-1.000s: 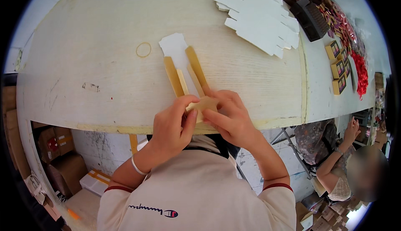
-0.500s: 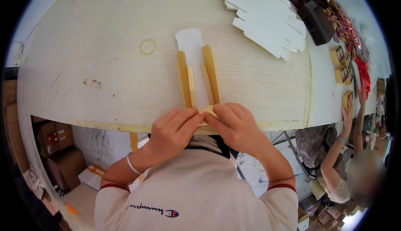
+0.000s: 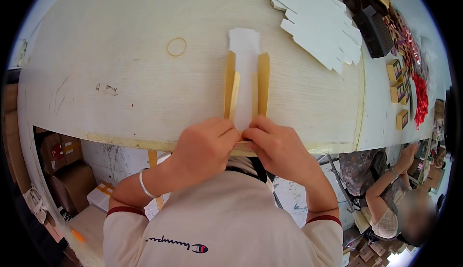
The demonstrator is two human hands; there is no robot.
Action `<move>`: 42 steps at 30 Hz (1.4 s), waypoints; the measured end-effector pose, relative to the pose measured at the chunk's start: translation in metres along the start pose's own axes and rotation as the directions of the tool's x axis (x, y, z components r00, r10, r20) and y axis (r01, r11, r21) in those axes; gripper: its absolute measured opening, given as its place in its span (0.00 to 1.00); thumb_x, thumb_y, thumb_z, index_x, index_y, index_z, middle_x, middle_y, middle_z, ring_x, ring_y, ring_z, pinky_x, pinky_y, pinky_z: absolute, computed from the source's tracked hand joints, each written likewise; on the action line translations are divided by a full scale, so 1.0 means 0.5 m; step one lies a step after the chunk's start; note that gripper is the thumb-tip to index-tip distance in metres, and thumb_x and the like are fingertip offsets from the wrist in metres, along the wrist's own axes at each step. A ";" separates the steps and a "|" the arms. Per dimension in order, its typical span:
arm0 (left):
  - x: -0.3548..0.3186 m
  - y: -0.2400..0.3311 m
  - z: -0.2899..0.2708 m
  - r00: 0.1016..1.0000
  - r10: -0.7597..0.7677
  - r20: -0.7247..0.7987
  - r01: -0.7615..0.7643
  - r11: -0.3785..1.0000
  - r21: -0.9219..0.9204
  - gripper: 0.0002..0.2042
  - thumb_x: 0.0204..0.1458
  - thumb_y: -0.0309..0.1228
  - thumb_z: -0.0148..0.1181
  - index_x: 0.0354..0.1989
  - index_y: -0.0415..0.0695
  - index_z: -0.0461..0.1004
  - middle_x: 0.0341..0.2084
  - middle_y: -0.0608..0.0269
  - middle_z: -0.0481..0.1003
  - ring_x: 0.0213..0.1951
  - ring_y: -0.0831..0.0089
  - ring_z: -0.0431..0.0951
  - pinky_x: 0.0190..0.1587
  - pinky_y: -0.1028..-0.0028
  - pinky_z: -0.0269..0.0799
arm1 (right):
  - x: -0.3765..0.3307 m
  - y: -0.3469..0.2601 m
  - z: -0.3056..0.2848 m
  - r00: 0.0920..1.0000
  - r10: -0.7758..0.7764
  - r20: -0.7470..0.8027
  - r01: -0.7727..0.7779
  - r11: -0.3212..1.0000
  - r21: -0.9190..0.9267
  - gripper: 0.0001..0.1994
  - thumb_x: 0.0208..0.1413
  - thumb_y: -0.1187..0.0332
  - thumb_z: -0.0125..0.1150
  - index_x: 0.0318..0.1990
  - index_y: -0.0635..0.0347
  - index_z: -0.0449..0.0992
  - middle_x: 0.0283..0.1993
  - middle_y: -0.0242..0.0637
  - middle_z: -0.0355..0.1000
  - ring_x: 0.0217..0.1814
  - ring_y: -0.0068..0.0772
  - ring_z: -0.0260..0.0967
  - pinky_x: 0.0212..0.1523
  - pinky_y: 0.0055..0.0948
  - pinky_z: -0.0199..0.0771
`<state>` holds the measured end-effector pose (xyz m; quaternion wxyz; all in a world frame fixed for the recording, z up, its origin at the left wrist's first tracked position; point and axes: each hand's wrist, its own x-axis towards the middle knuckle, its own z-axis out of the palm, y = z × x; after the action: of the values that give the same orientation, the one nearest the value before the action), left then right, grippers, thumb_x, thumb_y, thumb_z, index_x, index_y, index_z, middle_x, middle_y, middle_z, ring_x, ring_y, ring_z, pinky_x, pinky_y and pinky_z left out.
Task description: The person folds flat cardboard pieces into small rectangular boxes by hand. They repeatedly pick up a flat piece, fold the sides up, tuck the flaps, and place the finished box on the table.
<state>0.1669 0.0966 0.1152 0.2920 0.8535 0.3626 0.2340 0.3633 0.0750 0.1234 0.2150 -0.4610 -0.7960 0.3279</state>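
Note:
A partly folded cardboard box, white inside and gold outside, lies lengthwise on the table in front of me. Its two long sides stand up, and a white flap lies flat at the far end. My left hand is closed on the left corner of the near end, fingers bent around the card. On the right corner of that end my right hand pinches the card, thumb and fingers together. Between my hands a short strip of the near edge shows, above the table's front edge. My fingers hide the corners.
A stack of flat white box blanks lies at the far right. Left of the box is a rubber band. Dark trays, small gold boxes and red shredded filler line the right side. A co-worker sits at the right.
The box appears farther right in view, and its near end is gripped at both corners. The co-worker's hands have drawn back from the small gold boxes.

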 end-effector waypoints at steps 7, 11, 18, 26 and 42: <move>0.004 0.030 -0.040 0.979 -0.096 0.177 0.079 0.991 0.104 0.07 0.42 0.18 0.61 0.30 0.39 0.73 0.29 0.58 0.73 0.26 0.61 0.74 0.24 0.68 0.68 | -0.001 -0.032 -0.005 0.999 -0.028 0.017 0.030 0.985 -0.172 0.09 0.42 0.81 0.59 0.33 0.62 0.70 0.32 0.36 0.65 0.23 0.39 0.65 0.23 0.33 0.66; -0.007 0.042 -0.052 0.998 -0.058 0.007 0.058 0.998 -0.012 0.07 0.48 0.20 0.60 0.35 0.39 0.72 0.29 0.61 0.72 0.24 0.66 0.73 0.22 0.70 0.67 | -0.018 -0.049 0.000 1.000 -0.016 -0.021 0.012 0.989 -0.146 0.09 0.43 0.80 0.60 0.33 0.62 0.70 0.32 0.37 0.65 0.22 0.38 0.64 0.24 0.33 0.65; -0.022 0.054 -0.060 0.922 -0.384 -0.048 0.361 0.897 -0.254 0.16 0.51 0.22 0.59 0.49 0.42 0.67 0.19 0.62 0.69 0.19 0.68 0.71 0.22 0.72 0.64 | -0.036 -0.075 0.017 0.979 -0.151 -0.137 0.155 0.988 0.021 0.10 0.48 0.77 0.61 0.39 0.62 0.71 0.34 0.37 0.65 0.25 0.38 0.66 0.26 0.34 0.67; 0.035 0.068 -0.074 0.986 -0.165 -0.027 0.167 0.979 0.116 0.13 0.49 0.21 0.58 0.44 0.43 0.71 0.17 0.62 0.69 0.19 0.63 0.70 0.24 0.67 0.66 | -0.057 -0.112 0.038 0.989 -0.099 -0.114 0.089 0.993 -0.083 0.16 0.51 0.72 0.62 0.47 0.65 0.70 0.37 0.36 0.65 0.23 0.36 0.65 0.23 0.31 0.68; 0.040 0.103 -0.129 0.945 0.299 0.133 -0.324 0.907 0.267 0.14 0.46 0.21 0.56 0.42 0.48 0.78 0.49 0.61 0.71 0.45 0.66 0.72 0.42 0.72 0.68 | -0.111 -0.029 -0.103 0.976 -0.192 -0.104 0.129 0.890 -0.438 0.29 0.46 0.78 0.59 0.60 0.50 0.68 0.44 0.42 0.66 0.42 0.42 0.66 0.41 0.36 0.69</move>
<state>0.1649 0.1036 0.2000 0.1406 0.9431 0.2382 0.1843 0.4147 0.0381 0.1672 0.1917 -0.4519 -0.8664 0.0918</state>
